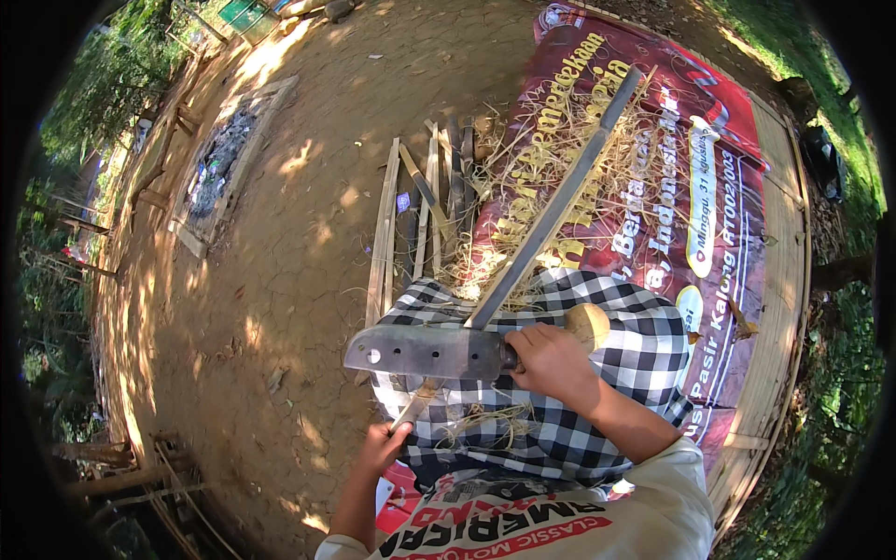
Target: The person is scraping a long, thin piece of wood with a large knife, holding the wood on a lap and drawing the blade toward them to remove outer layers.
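Observation:
My right hand (555, 359) is closed round the handle of a cleaver (425, 353), its wide dark blade pierced by several holes and lying crosswise over my lap. My left hand (381, 446) grips the near end of a long bamboo strip (546, 219), dark on one face and pale along the edge. The strip passes behind the blade and slants up to the far right. A black-and-white checkered cloth (597, 434) covers my lap, with thin shavings on it. Beside my right hand shows a round tan thing (587, 327); whether it belongs to the handle I cannot tell.
Several bamboo strips (432, 201) lie on the ground ahead. Curly shavings (607, 149) are heaped on a red printed banner (728, 327) over a bamboo platform (779, 373) at right. A framed ash pit (222, 159) and a green drum (247, 19) stand at far left.

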Available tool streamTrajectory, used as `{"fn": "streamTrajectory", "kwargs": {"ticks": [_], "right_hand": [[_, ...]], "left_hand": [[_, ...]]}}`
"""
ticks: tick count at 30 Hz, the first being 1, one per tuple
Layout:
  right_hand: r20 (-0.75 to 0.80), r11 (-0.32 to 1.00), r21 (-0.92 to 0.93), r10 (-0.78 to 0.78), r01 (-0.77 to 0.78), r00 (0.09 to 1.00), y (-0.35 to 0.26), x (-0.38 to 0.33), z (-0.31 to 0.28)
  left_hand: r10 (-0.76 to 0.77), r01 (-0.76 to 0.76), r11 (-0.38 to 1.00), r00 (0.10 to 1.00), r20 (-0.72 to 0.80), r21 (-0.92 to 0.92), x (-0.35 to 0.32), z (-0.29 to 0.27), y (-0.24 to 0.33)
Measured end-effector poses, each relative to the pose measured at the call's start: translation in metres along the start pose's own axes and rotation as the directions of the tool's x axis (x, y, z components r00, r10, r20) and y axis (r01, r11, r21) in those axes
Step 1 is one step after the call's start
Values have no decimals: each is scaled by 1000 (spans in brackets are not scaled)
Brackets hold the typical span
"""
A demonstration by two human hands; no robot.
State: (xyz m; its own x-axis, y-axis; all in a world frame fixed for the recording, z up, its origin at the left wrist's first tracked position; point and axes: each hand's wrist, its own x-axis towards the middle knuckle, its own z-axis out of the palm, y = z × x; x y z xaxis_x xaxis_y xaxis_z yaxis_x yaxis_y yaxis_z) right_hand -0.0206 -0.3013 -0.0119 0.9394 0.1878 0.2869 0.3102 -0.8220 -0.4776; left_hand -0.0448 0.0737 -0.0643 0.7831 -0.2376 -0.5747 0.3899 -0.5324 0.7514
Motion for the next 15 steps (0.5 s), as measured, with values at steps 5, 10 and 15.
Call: {"fn": "streamTrajectory", "kwargs": {"ticks": [5,10,15], "right_hand": [[108,985,-75,161,-153,981,28,-1,17],[205,926,-64,377,-372,903,47,17,7],[148,853,-2,517,-523,843,87,25,-15]], "left_hand": [[125,-111,981,989,-82,160,1,5,-8],[141,-112,980,975,-170,166,-2,12,-18],[146,-104,969,972,-182,224,-4,11,-16]]}}
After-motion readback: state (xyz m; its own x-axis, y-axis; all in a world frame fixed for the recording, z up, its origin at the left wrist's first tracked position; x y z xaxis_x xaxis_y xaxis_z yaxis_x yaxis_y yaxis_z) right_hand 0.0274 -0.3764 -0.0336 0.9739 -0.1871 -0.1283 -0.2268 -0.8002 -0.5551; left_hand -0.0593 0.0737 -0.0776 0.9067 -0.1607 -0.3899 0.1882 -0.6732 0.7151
